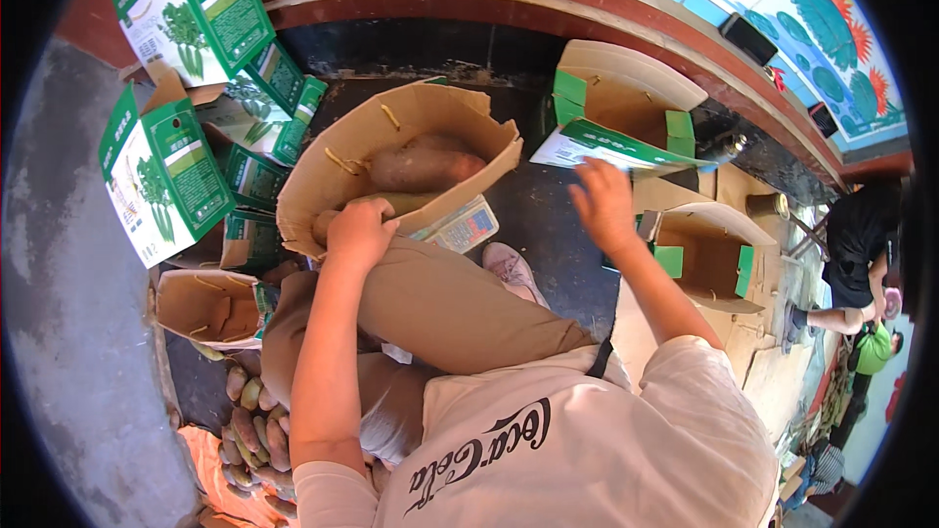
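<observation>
My left hand (358,233) is closed on the near rim of an open brown cardboard box (318,181) in front of my knees. Inside lie large reddish-brown root vegetables (423,168), and yellow rope loops poke through the box walls. Under its near right side a scale (462,226) with a keypad shows in part. My right hand (603,200) is stretched out to the right, fingers apart and holding nothing. Its fingertips overlap the front panel of an open green-and-white carton (611,150); whether they touch it I cannot tell.
Green-and-white cartons (186,152) are stacked at the left, above a small open carton (207,308). More root vegetables (256,435) lie on an orange sheet (207,460). At the right stand another open carton (706,254) and a metal can (768,205). Other people (861,254) are at the far right.
</observation>
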`<state>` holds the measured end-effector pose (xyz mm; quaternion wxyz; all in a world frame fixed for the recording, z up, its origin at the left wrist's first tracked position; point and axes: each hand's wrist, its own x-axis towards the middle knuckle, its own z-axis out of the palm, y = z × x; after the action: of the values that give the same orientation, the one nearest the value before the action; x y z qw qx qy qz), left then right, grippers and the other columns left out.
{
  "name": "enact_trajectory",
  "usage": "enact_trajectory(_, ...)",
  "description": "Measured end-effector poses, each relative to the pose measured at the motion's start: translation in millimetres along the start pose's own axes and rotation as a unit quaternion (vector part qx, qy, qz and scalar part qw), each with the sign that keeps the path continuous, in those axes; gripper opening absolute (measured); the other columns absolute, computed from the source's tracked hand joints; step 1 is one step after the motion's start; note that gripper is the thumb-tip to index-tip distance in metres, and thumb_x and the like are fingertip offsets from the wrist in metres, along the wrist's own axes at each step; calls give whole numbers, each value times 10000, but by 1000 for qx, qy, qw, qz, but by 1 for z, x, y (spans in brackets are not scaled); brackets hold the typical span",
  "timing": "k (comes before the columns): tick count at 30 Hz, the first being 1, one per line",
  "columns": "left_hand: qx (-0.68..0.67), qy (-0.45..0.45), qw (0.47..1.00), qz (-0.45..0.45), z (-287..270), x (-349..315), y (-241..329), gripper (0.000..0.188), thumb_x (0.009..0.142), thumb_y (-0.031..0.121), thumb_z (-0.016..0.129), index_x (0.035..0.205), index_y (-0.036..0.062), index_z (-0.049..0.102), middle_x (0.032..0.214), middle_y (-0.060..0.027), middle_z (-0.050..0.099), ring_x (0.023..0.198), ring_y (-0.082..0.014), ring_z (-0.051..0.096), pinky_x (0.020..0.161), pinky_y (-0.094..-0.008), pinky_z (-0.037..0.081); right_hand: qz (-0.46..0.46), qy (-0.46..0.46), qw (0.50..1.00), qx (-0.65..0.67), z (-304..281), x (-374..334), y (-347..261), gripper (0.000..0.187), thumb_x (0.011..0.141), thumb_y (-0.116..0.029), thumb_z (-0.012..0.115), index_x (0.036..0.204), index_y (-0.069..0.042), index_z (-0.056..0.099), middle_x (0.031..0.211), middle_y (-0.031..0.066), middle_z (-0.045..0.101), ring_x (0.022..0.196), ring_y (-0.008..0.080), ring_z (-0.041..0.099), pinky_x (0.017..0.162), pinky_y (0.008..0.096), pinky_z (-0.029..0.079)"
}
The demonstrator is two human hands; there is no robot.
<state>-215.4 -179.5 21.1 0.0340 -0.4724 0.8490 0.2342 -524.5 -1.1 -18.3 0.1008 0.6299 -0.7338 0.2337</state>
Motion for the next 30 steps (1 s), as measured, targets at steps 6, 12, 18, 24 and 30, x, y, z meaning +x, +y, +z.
enact_trajectory(6,-5,31,999,26,-1,0,8,181,768,218,660,884,79,666,886,-129,664,861,-305,623,748,-410,483,255,-91,942,-196,-57,-95,109,451,816,-280,634,1183,-52,502,1226,119,523,1133,303,476,944,416,374)
enact_trajectory(12,-23,23,999,1,-3,1,18,152,769,204,653,841,69,659,890,-133,650,871,-316,610,751,-408,484,163,-71,960,-215,-97,-116,109,447,823,-281,622,1191,-61,496,1276,120,489,1207,312,421,1000,423,334)
enact_trajectory(18,-19,39,999,-2,-1,0,17,148,782,215,639,814,71,658,838,-136,656,831,-326,617,724,-422,485,240,-34,936,-256,-123,-157,124,545,765,-255,681,1232,-61,477,1301,140,464,1214,325,410,1028,446,306)
enact_trajectory(24,-30,46,999,1,-2,3,22,171,792,239,630,820,73,659,852,-151,655,844,-337,613,728,-427,481,610,115,695,-362,-129,-236,172,733,701,-205,731,1331,-73,381,1323,140,448,1200,293,443,978,431,389)
enact_trajectory(30,-37,43,998,-17,-4,1,25,172,796,240,626,822,73,657,845,-154,652,840,-340,612,722,-425,480,749,380,512,177,-111,-245,182,896,736,-58,663,1393,-301,104,1188,91,489,938,309,544,767,470,470)
